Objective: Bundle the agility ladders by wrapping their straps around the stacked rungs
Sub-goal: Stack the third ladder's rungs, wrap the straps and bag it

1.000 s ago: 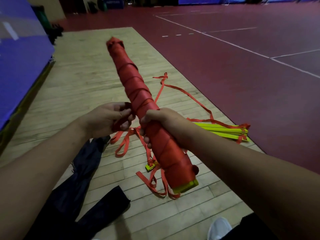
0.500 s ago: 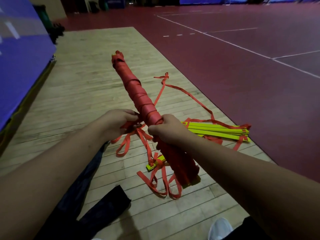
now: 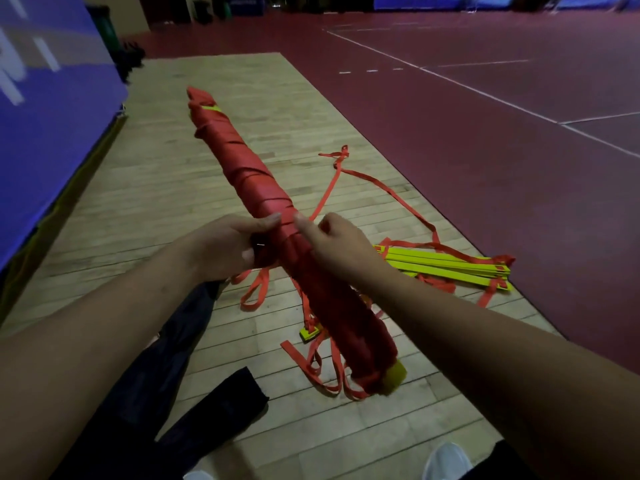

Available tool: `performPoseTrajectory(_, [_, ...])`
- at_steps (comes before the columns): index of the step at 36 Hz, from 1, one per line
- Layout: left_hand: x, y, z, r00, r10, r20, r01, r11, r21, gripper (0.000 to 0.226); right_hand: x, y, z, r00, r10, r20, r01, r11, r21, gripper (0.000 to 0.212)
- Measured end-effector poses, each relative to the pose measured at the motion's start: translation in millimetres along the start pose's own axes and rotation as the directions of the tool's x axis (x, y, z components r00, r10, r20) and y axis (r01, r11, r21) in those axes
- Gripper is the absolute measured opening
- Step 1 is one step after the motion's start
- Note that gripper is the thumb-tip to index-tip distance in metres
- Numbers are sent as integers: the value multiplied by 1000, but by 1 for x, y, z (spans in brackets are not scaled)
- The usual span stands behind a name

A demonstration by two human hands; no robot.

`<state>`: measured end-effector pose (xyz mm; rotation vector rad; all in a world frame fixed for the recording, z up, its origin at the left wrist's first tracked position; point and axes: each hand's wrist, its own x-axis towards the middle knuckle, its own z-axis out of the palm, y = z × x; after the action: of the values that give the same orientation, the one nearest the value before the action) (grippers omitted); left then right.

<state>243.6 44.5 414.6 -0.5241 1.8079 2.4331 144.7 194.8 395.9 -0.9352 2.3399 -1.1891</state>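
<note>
A long ladder bundle [image 3: 254, 181], stacked yellow rungs wound almost fully in red strap, slants from the far left down to its yellow end near me. My left hand [image 3: 228, 245] grips its middle from the left, thumb on top and fingers curled round the strap underneath. My right hand [image 3: 334, 244] holds the bundle from the right with the thumb pressed on the wrapping. Loose red strap loops [image 3: 256, 292] hang below onto the floor. A second ladder [image 3: 446, 266], unwrapped yellow rungs with red straps, lies on the floor to the right.
I stand on a pale wooden floor strip [image 3: 166, 188] beside a dark red court [image 3: 485, 140]. A dark blue bag [image 3: 166, 382] lies at lower left. A blue padded wall [image 3: 41, 133] runs along the left. My white shoe [image 3: 446, 460] shows at the bottom.
The bundle has swung upward and turned, its far end rising and the yellow near end showing again. Both hands have shifted so the thumbs meet on top of the wrapping.
</note>
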Motion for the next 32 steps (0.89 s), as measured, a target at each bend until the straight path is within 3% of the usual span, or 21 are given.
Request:
performPoseTrajectory(1, [-2, 1, 0, 999, 6, 33, -6, 1000, 8, 26, 7, -4, -2, 996, 86, 18, -88, 989, 122, 62])
performPoseTrajectory(3, [-5, 0, 3, 997, 18, 76, -21, 999, 31, 21, 16, -11, 1, 954, 204, 220, -278, 877, 393, 82])
performPoseTrajectory(6, [-3, -4, -7, 996, 68, 52, -71, 995, 75, 54, 14, -16, 8, 864, 135, 484, -406, 754, 516, 74])
performPoseTrajectory(9, [-4, -6, -21, 993, 104, -52, -96, 986, 139, 71, 13, -21, 13, 862, 110, 495, -420, 702, 575, 66])
performPoseTrajectory(12, [-12, -2, -24, 966, 138, -216, -44, 919, 392, 46, 15, -24, 30, 876, 106, 470, -414, 664, 623, 63])
performPoseTrajectory(14, [-16, -1, -29, 930, 212, -301, 16, 794, 608, 38, 20, -19, 45, 891, 143, 430, -409, 662, 628, 57])
performPoseTrajectory(16, [-20, 2, -40, 909, 243, -337, 66, 716, 695, 32, 25, -12, 59, 895, 188, 405, -419, 669, 614, 54])
performPoseTrajectory(22, [-36, -2, -103, 926, 9, -378, 247, 744, 621, 27, 32, 17, 96, 876, 250, 413, -451, 729, 515, 55])
performPoseTrajectory(26, [-40, -36, -161, 878, -111, -466, 402, 701, 590, 26, 35, 31, 122, 866, 204, 456, -431, 769, 473, 42])
performPoseTrajectory(32, [-35, -116, -236, 793, -260, -551, 578, 607, 546, 30, 53, 48, 189, 829, 224, 513, -467, 782, 412, 48])
